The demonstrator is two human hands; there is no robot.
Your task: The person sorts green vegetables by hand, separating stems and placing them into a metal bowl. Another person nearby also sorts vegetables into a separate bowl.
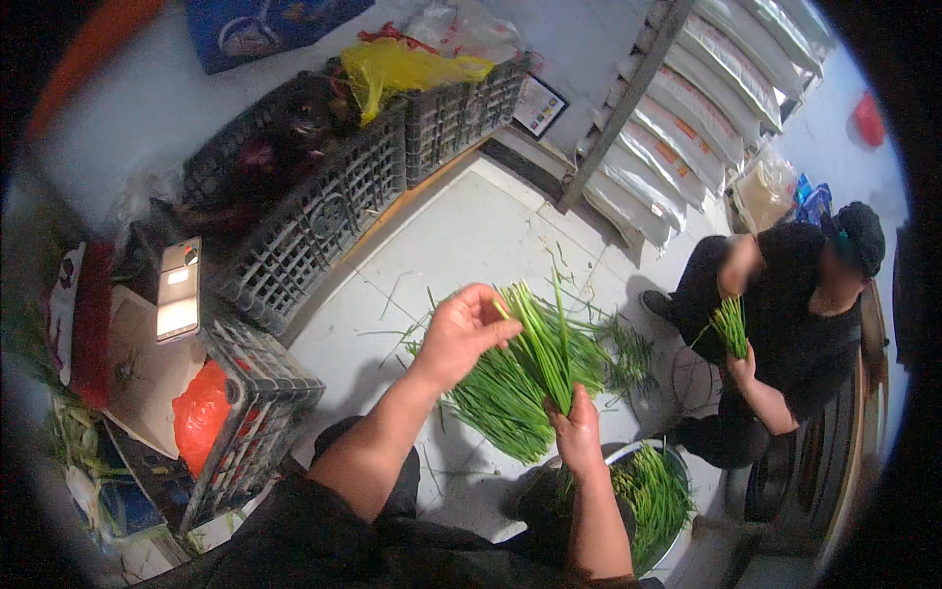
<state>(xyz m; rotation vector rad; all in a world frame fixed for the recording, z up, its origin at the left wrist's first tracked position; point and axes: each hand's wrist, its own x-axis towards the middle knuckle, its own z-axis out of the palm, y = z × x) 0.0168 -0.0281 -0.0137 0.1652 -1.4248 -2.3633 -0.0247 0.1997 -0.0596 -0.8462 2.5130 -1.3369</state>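
A bunch of garlic chives (538, 344) stands up in front of me, pale cut ends toward the top. My right hand (577, 427) is wrapped round its lower, leafy part. At the pale ends, my left hand (466, 334) has its thumb and fingers curled in a pinch against the stems; the exact contact is partly hidden. Beneath the bunch, a large heap of garlic chives (505, 417) lies spread on the white tiled floor (373, 339). Beside my right forearm, more chives (653, 501) fill a round metal basin (682, 461).
To the right a crouching co-worker (785, 324) in black holds a smaller chive bunch (729, 326). Black plastic crates (314, 216) line the left wall; a nearer crate (260, 393) carries a phone (179, 290) and an orange-red bag (201, 412). White sacks (677, 137) are stacked on a rack behind.
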